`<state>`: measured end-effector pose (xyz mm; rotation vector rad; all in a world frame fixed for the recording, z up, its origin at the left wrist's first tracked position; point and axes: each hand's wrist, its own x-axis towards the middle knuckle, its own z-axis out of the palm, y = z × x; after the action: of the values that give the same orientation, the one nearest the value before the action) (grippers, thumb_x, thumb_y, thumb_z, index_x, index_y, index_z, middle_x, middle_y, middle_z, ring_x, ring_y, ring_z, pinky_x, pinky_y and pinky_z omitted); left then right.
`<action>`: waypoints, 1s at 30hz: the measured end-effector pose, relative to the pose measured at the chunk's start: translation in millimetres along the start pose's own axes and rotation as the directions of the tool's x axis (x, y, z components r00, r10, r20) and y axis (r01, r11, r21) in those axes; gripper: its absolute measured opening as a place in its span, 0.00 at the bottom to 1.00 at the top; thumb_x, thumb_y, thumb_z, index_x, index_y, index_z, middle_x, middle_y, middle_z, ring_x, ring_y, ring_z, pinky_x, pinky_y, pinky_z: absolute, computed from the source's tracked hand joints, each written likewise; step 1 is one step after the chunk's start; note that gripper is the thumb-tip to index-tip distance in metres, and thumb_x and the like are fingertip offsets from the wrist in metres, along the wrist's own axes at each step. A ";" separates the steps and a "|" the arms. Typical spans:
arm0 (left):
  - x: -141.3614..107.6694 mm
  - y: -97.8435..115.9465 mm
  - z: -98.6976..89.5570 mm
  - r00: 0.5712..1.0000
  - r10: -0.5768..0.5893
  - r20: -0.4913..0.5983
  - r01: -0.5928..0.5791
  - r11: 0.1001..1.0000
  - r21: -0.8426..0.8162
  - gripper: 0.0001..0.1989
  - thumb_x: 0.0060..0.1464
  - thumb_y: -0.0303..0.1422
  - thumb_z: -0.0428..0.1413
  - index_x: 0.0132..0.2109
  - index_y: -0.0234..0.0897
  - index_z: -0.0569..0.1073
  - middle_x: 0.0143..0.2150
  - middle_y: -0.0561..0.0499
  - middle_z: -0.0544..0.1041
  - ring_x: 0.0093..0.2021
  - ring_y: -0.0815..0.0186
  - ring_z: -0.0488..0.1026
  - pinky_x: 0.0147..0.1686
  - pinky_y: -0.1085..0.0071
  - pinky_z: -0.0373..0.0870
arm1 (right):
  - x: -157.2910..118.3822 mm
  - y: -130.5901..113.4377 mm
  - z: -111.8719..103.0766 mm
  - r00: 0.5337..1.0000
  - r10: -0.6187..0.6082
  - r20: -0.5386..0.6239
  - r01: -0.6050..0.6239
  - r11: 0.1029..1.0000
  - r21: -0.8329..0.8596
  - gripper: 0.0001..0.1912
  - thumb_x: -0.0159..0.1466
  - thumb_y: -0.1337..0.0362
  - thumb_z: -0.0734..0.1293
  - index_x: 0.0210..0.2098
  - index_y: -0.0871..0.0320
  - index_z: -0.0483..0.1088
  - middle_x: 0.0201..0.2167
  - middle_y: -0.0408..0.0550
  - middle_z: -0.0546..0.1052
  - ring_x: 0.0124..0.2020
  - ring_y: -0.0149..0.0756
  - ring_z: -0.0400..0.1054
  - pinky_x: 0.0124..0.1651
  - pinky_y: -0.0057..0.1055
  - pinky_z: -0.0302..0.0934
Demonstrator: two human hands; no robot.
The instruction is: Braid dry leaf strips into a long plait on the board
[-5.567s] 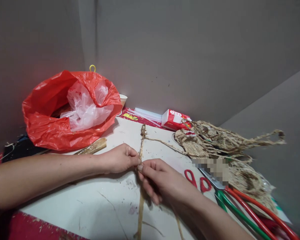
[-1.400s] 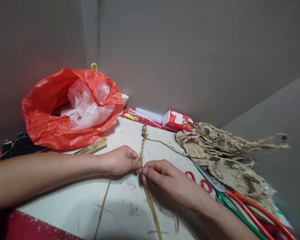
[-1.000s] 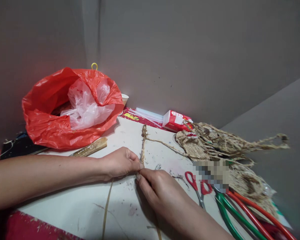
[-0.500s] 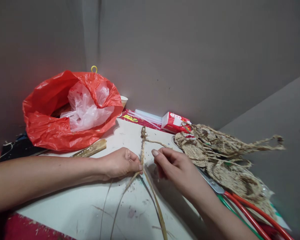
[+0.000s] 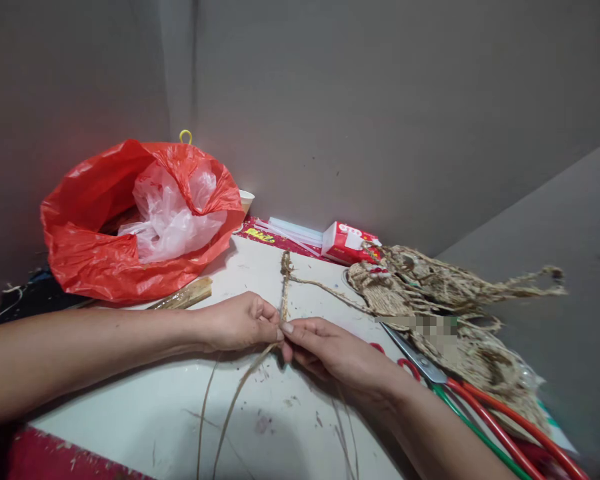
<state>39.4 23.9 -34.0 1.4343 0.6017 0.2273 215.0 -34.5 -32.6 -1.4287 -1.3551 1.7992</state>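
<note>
A thin braid of tan plant fibre [image 5: 285, 293] runs away from me over the white board, its far end knotted. My left hand [image 5: 245, 323] pinches the near end of this braid between thumb and fingers. Right beside it, my right hand [image 5: 325, 347] is closed at the same spot, thumb and fingertips pressed together on the strands. Loose fibre strands [image 5: 237, 393] hang from the left fingers toward me, and thinner ones trail below my right hand. A cord [image 5: 330, 291] leads from the knotted end to the woven pile at right.
A red plastic bag [image 5: 100, 267] with white plastic inside stands at left, a bundle of brown strips [image 5: 187, 295] before it. At right lie woven fibre pieces [image 5: 405, 287] and red-handled shears [image 5: 480, 400]. A red box [image 5: 350, 243] sits at the back.
My right hand has moved left and closed on strands at the braid's near end, beside my left hand. The strands that hung on the right side have swung away. The left hand keeps its pinch.
</note>
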 end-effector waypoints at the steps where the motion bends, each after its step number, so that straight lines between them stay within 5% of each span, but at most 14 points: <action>1: 0.4 0.2 -1.6 1.000 -0.010 0.002 0.010 0.999 0.049 0.10 0.49 0.35 0.54 0.27 0.31 0.67 0.20 0.58 0.63 0.20 0.77 0.53 0.20 0.77 0.48 | 0.6 0.2 -1.3 1.000 0.009 0.018 -0.009 1.000 0.024 0.23 0.59 0.46 0.63 0.22 0.61 0.65 0.12 0.33 0.53 0.13 0.21 0.41 0.16 0.24 0.33; 6: -0.3 4.1 -9.8 0.998 -0.021 0.055 0.006 0.967 0.257 0.09 0.51 0.35 0.51 0.28 0.34 0.65 0.19 0.61 0.55 0.19 0.76 0.48 0.19 0.76 0.44 | 3.0 -0.9 1.2 0.997 0.048 0.061 -0.060 0.974 0.218 0.20 0.55 0.51 0.68 0.19 0.58 0.59 0.11 0.31 0.50 0.12 0.19 0.36 0.15 0.23 0.29; 11: -5.7 17.0 -13.4 0.996 0.000 0.084 -0.040 0.881 0.472 0.09 0.52 0.32 0.47 0.26 0.35 0.64 0.20 0.59 0.57 0.21 0.75 0.52 0.21 0.77 0.50 | 4.6 0.0 8.8 0.996 0.051 -0.077 -0.037 0.984 0.175 0.16 0.54 0.57 0.66 0.17 0.59 0.61 0.07 0.31 0.51 0.10 0.19 0.36 0.14 0.24 0.28; 16: -17.3 29.4 0.9 0.997 0.058 -0.052 0.002 0.652 0.758 0.10 0.51 0.28 0.46 0.28 0.36 0.72 0.21 0.56 0.67 0.22 0.72 0.61 0.24 0.75 0.55 | 5.9 2.5 18.9 0.979 0.026 -0.203 -0.013 0.998 0.065 0.11 0.53 0.61 0.64 0.17 0.61 0.66 0.06 0.31 0.50 0.10 0.19 0.37 0.15 0.24 0.29; 20: -26.3 23.0 18.3 0.980 0.166 -0.108 0.029 0.416 0.909 0.13 0.55 0.32 0.44 0.34 0.35 0.74 0.25 0.48 0.74 0.24 0.65 0.68 0.24 0.72 0.58 | 5.1 2.0 26.7 0.977 0.022 -0.211 0.011 0.989 0.151 0.15 0.53 0.61 0.63 0.14 0.59 0.60 0.07 0.32 0.51 0.10 0.19 0.37 0.15 0.25 0.29; 26: -27.5 0.7 26.6 0.954 0.288 0.081 -0.074 -0.033 0.997 0.09 0.51 0.24 0.46 0.39 0.29 0.69 0.26 0.44 0.74 0.24 0.59 0.71 0.22 0.69 0.61 | 5.5 4.7 30.8 0.980 0.052 -0.193 0.002 0.963 0.269 0.17 0.53 0.61 0.64 0.12 0.58 0.56 0.06 0.33 0.53 0.09 0.19 0.38 0.14 0.24 0.29; 30: -29.4 -6.0 30.7 0.927 0.331 0.174 -0.125 -0.167 0.978 0.08 0.49 0.20 0.47 0.36 0.30 0.68 0.25 0.44 0.71 0.24 0.61 0.69 0.20 0.70 0.60 | 5.7 2.9 31.5 0.983 0.034 -0.182 0.028 0.946 0.324 0.19 0.51 0.59 0.67 0.13 0.58 0.56 0.07 0.32 0.53 0.09 0.18 0.39 0.14 0.24 0.31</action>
<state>29.5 -17.8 -31.8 3.2093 0.6036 0.1136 184.8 -43.7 -38.7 -1.3763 -0.9119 1.7445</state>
